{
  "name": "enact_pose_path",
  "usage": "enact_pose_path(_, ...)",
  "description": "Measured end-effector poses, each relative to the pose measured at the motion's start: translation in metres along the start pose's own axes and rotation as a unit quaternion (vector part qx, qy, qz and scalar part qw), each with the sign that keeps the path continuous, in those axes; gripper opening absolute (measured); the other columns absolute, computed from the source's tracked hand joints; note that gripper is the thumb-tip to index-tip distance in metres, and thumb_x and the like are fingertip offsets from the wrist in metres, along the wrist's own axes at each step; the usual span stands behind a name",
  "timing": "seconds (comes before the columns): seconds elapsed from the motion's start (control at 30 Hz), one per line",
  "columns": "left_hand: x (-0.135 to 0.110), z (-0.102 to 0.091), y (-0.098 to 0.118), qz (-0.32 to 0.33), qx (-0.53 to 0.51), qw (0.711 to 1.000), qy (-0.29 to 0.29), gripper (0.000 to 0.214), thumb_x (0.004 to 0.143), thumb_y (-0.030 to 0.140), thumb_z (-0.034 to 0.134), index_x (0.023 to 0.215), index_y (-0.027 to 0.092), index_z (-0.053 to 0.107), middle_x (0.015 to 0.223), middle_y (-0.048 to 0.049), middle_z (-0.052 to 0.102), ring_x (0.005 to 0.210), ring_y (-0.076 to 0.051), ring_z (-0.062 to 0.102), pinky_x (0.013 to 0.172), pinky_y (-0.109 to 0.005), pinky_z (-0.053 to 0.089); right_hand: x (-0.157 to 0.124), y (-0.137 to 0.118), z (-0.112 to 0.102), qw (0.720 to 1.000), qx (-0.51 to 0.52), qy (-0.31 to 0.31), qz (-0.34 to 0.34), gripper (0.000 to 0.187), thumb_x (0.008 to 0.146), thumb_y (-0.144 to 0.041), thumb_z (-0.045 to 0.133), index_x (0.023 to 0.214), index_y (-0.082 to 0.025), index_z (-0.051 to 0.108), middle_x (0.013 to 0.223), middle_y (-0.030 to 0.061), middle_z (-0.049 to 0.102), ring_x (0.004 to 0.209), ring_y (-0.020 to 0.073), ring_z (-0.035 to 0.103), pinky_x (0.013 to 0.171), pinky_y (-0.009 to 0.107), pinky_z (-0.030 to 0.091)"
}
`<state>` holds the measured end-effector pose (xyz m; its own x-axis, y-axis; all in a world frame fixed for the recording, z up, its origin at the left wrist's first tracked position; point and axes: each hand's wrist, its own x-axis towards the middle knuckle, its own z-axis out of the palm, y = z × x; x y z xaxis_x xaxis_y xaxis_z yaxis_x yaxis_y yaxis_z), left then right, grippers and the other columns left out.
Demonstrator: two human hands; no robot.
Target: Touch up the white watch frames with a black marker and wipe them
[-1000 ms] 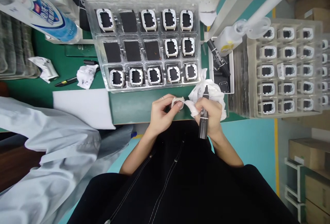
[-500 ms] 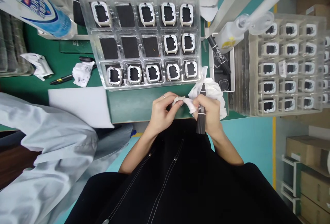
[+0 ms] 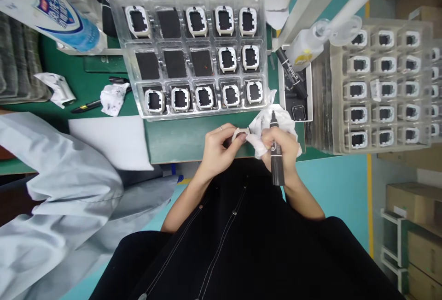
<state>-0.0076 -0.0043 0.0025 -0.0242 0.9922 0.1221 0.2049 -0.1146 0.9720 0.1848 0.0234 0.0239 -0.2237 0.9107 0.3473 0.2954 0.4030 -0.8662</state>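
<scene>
My left hand [image 3: 217, 149] pinches a small white watch frame [image 3: 239, 132] just above the near edge of the green table [image 3: 179, 138]. My right hand [image 3: 281, 149] is closed round a black marker [image 3: 275, 149] and a crumpled white cloth [image 3: 265, 127], and the cloth touches the frame. A clear tray [image 3: 202, 55] with several white frames and a few empty dark pockets lies right behind my hands.
Stacked clear trays [image 3: 383, 85] full of white frames stand at the right. Another marker [image 3: 290, 75] lies in a white box beside a squeeze bottle [image 3: 305, 46]. A person's grey sleeve [image 3: 58, 175] reaches in at left, near a white sheet [image 3: 110, 141], crumpled wipes [image 3: 112, 98] and a blue-labelled bottle [image 3: 58, 14].
The marker in my right hand has tilted, its lower end swinging to the right. Both hands stay together on the frame and cloth with small movements. The grey sleeve shifted slightly.
</scene>
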Motion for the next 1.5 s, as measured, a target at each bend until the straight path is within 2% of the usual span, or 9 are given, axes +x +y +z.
enact_pose_path(0.1,0.0,-0.001,0.001,-0.018,-0.023,1.0,0.009,0.047,0.11,0.045,0.079,0.07,0.021,0.072,0.067,-0.0011,0.063,0.065,-0.016,0.053,0.063,-0.034,0.039,-0.003,0.004,0.0,0.998,-0.011,0.066,0.02,0.045,0.096,-0.029,0.084,0.073,-0.026,0.046,0.065,-0.0079,0.046,0.058,0.0113,0.042,0.057,0.029,0.036)
enact_pose_path(0.23,-0.001,-0.002,-0.001,-0.047,-0.048,0.998,0.007,0.054,0.109,0.056,0.079,0.067,0.021,0.072,0.066,-0.0018,0.064,0.064,-0.016,0.056,0.064,-0.035,0.043,0.0,-0.001,0.005,0.996,0.013,0.074,0.052,0.059,0.097,-0.042,0.091,0.071,-0.026,0.041,0.062,-0.0092,0.037,0.055,0.01,0.033,0.055,0.03,0.034)
enact_pose_path(0.3,-0.002,-0.002,-0.003,-0.058,-0.059,0.997,0.006,0.056,0.108,0.059,0.079,0.067,0.022,0.072,0.066,-0.0017,0.064,0.063,-0.016,0.058,0.064,-0.035,0.045,0.002,-0.006,0.008,0.995,0.033,0.078,0.057,0.061,0.098,-0.043,0.092,0.071,-0.026,0.04,0.061,-0.0101,0.034,0.054,0.009,0.028,0.054,0.03,0.03)
enact_pose_path(0.47,-0.002,-0.002,-0.004,-0.067,-0.057,0.996,0.005,0.057,0.107,0.061,0.079,0.067,0.022,0.071,0.067,-0.0017,0.064,0.062,-0.016,0.058,0.063,-0.035,0.046,0.006,-0.01,0.013,0.995,0.011,0.082,0.055,0.057,0.099,-0.038,0.088,0.07,-0.025,0.04,0.062,-0.009,0.038,0.056,0.0097,0.032,0.054,0.029,0.03)
enact_pose_path(0.6,0.0,-0.001,0.0,-0.038,-0.036,0.999,0.01,0.05,0.109,0.048,0.078,0.068,0.021,0.07,0.066,-0.0004,0.06,0.062,-0.015,0.051,0.062,-0.035,0.039,0.007,-0.007,0.015,0.999,-0.002,0.034,0.006,0.044,0.096,-0.021,0.083,0.074,-0.025,0.044,0.064,-0.0096,0.041,0.055,0.009,0.031,0.053,0.028,0.028)
enact_pose_path(0.73,0.001,0.001,0.003,-0.01,0.004,1.0,0.019,0.046,0.107,0.035,0.076,0.066,0.021,0.06,0.068,0.0008,0.053,0.065,-0.014,0.047,0.063,-0.034,0.037,0.007,-0.007,0.02,1.0,-0.017,0.006,-0.024,0.035,0.09,-0.007,0.074,0.077,-0.025,0.046,0.064,-0.0105,0.043,0.056,0.0077,0.034,0.055,0.026,0.029)
enact_pose_path(0.93,-0.001,0.004,0.0,0.026,0.029,0.999,0.037,0.039,0.104,0.024,0.072,0.069,0.021,0.056,0.07,0.0018,0.052,0.065,-0.013,0.048,0.063,-0.032,0.038,0.006,-0.008,0.022,0.998,-0.063,-0.008,-0.018,0.027,0.092,-0.013,0.071,0.078,-0.025,0.05,0.065,-0.0094,0.043,0.057,0.0088,0.035,0.055,0.027,0.029)
enact_pose_path(1.2,-0.002,0.004,0.001,0.023,0.018,0.999,0.042,0.043,0.108,0.033,0.079,0.069,0.02,0.066,0.068,0.0022,0.054,0.063,-0.013,0.048,0.063,-0.032,0.037,0.01,-0.01,0.015,0.993,-0.083,0.078,-0.012,0.044,0.102,-0.02,0.074,0.073,-0.025,0.043,0.063,-0.0092,0.038,0.055,0.0087,0.033,0.054,0.028,0.028)
enact_pose_path(1.5,-0.001,0.005,-0.002,0.046,0.018,0.998,0.041,0.042,0.105,0.024,0.075,0.067,0.02,0.057,0.067,0.0032,0.049,0.062,-0.012,0.042,0.061,-0.031,0.033,0.005,-0.005,0.027,0.998,-0.055,0.025,-0.028,0.033,0.095,-0.012,0.074,0.08,-0.025,0.048,0.066,-0.0098,0.045,0.058,0.0083,0.036,0.057,0.026,0.031)
